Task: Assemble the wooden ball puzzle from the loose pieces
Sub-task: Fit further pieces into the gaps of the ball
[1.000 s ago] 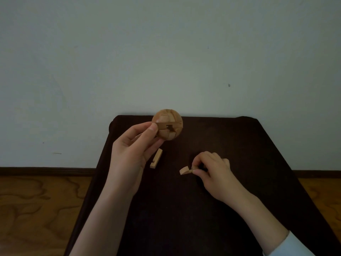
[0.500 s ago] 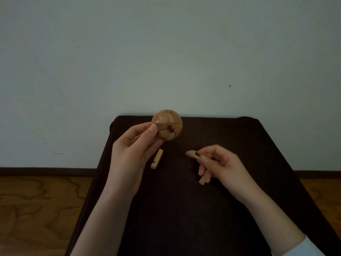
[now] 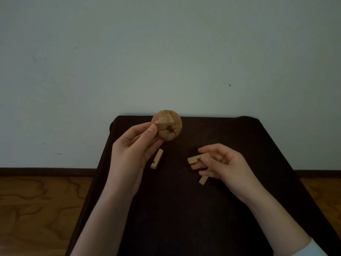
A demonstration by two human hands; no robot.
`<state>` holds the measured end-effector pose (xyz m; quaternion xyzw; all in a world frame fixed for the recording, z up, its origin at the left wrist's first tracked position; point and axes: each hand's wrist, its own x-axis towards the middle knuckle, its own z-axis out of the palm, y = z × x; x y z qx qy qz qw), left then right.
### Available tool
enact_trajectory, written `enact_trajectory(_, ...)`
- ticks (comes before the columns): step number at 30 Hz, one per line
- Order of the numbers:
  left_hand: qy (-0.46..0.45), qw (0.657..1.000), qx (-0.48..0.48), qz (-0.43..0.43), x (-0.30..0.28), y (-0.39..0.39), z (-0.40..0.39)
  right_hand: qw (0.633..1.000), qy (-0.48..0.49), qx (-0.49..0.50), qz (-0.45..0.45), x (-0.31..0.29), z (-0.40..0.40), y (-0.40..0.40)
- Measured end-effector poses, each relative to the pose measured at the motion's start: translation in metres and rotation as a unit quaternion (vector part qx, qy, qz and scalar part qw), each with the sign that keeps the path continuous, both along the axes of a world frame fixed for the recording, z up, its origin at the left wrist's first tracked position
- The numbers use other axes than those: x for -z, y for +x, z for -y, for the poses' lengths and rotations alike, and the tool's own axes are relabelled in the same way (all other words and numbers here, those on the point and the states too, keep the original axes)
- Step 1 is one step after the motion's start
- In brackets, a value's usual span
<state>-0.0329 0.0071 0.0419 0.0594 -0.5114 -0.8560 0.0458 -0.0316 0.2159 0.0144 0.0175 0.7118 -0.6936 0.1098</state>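
One part-built wooden ball [image 3: 167,128], three loose pieces [image 3: 157,158] [image 3: 195,158] [image 3: 203,179], two hands [image 3: 129,156] [image 3: 225,166].

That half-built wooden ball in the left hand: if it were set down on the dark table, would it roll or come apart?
The wooden ball is round, so it would probably roll on the flat table. An open slot shows in its front, so it is unfinished and its parts may slip loose if bumped. The left hand holds it by the fingertips alone, which suggests it is light.
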Motion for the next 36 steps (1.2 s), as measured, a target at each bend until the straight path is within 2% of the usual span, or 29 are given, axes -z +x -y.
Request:
enact_trajectory(11,-0.003,1.000,-0.005,0.005,0.001,-0.001,0.000,1.000,-0.025,0.001,0.001,-0.002,-0.002,0.001)
enact_trajectory(16,-0.010,1.000,0.000,0.003,0.001,0.000,0.000,0.997,0.024,0.031,-0.060,-0.008,0.002,0.004)
enact_trajectory(20,-0.012,1.000,0.001,0.002,0.001,0.000,-0.002,0.994,0.017,0.032,-0.103,-0.017,0.005,0.008)
enact_trajectory(24,-0.019,1.000,0.000,-0.005,0.001,0.001,-0.002,0.981,0.044,0.051,-0.183,-0.023,0.010,0.010)
enact_trajectory(28,-0.031,0.999,0.000,-0.014,0.002,0.001,-0.005,0.936,0.137,0.078,-0.314,-0.028,0.020,0.007)
enact_trajectory(32,-0.041,0.999,-0.001,-0.020,0.003,0.002,-0.008,0.841,0.242,0.091,-0.475,-0.031,0.030,0.002)
enact_trajectory(36,-0.044,0.999,-0.004,-0.024,0.003,0.003,-0.007,0.804,0.270,0.095,-0.521,-0.023,0.038,-0.003)
